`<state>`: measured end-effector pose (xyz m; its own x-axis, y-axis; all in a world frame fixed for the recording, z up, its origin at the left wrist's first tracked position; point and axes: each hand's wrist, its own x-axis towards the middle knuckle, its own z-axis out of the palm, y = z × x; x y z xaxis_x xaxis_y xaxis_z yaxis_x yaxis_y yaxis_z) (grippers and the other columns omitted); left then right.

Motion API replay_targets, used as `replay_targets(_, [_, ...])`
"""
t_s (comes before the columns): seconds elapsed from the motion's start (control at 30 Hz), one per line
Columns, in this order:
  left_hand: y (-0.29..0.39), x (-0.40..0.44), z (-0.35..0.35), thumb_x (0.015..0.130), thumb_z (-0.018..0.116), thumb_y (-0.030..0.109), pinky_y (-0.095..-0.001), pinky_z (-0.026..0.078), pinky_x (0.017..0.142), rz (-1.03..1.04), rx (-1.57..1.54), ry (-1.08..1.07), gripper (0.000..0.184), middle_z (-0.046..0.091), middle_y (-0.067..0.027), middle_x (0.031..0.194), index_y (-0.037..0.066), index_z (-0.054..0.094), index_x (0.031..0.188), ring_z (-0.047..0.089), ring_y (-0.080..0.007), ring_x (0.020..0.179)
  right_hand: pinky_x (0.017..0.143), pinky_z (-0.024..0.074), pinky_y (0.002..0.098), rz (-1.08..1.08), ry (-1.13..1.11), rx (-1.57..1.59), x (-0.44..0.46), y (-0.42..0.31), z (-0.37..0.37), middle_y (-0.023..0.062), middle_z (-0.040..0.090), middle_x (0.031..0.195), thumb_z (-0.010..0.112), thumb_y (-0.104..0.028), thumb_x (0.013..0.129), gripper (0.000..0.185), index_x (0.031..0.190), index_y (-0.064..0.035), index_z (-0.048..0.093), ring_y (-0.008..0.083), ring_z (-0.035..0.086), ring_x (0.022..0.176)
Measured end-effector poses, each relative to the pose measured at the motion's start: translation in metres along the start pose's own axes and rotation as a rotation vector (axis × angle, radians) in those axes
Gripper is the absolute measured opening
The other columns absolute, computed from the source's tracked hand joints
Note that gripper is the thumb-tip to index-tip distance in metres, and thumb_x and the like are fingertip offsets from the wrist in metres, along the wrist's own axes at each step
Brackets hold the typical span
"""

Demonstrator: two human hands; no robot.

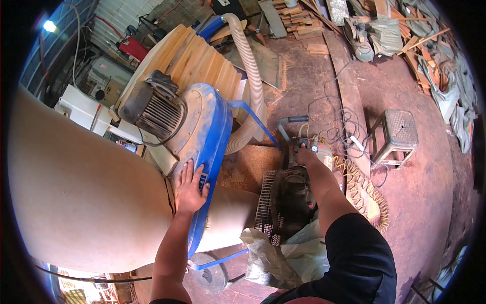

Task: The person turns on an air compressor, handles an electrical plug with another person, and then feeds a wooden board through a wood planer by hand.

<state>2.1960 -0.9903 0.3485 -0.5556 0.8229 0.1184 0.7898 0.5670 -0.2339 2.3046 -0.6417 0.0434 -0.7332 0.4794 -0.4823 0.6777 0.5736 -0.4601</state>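
My left hand [191, 190] lies with fingers spread on the blue rim of a dust collector's fan housing [202, 109], over its label. A ribbed grey motor [154, 109] is mounted on the housing, and a large pale filter bag [86, 197] bulges to the left. My right hand [305, 156] reaches down to an air compressor [296, 195], its fingers closed around a black control knob at the top, beside a round gauge [315, 149]. The knob is partly covered by the fingers. The compressor's bent handle [283, 129] has a dark grip.
A ribbed hose [248, 55] curves from the collector. Stacked boards [202, 61] stand behind it. A coiled yellow air hose [377, 200], tangled cables [339, 119] and a stool [397, 133] are on the right. Scrap wood lies farther back; another person [229, 7] is at the top.
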Motion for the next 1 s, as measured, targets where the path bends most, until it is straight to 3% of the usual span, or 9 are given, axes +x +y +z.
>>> replay_targets(0.27, [-0.001, 0.0, 0.001, 0.082, 0.06, 0.025, -0.0499, 0.019, 0.113, 0.006, -0.002, 0.002, 0.062, 0.023, -0.0193, 0.15, 0.015, 0.039, 0.139, 0.022, -0.0369, 0.139, 0.105, 0.0363, 0.0451, 0.009, -0.028, 0.005, -0.002, 0.0, 0.0, 0.0107, 0.019, 0.154, 0.053, -0.018, 0.084, 0.052, 0.135, -0.0076, 0.047, 0.0355, 0.035, 0.134])
replay_targets(0.33, [-0.002, 0.0, 0.002, 0.082, 0.06, 0.025, -0.0499, 0.019, 0.113, 0.013, 0.0, 0.008, 0.062, 0.023, -0.0193, 0.15, 0.015, 0.039, 0.139, 0.023, -0.0371, 0.139, 0.098, 0.0433, 0.0457, -0.041, 0.047, -0.054, 0.004, 0.004, 0.005, 0.0179, 0.038, 0.144, 0.059, -0.03, 0.081, 0.058, 0.13, -0.0026, 0.048, 0.0342, 0.05, 0.122])
replay_targets(0.53, [0.0, 0.0, 0.0, 0.082, 0.06, 0.025, -0.0497, 0.019, 0.113, 0.002, 0.001, -0.003, 0.062, 0.023, -0.0189, 0.151, 0.015, 0.039, 0.139, 0.023, -0.0369, 0.139, 0.098, 0.0432, 0.0455, -0.02, 0.059, -0.025, 0.0, 0.001, 0.002, 0.0179, 0.043, 0.14, 0.06, -0.031, 0.081, 0.056, 0.129, -0.0028, 0.05, 0.0347, 0.05, 0.122])
replay_targets(1.0, [0.0, 0.0, 0.0, 0.082, 0.06, 0.025, -0.0488, 0.018, 0.113, -0.008, 0.006, -0.014, 0.062, 0.022, -0.0186, 0.151, 0.015, 0.039, 0.139, 0.022, -0.0366, 0.139, 0.1, 0.0419, 0.0456, -0.018, 0.035, -0.063, 0.007, 0.004, 0.007, 0.0162, 0.029, 0.149, 0.06, -0.027, 0.081, 0.058, 0.132, -0.004, 0.046, 0.0346, 0.046, 0.125])
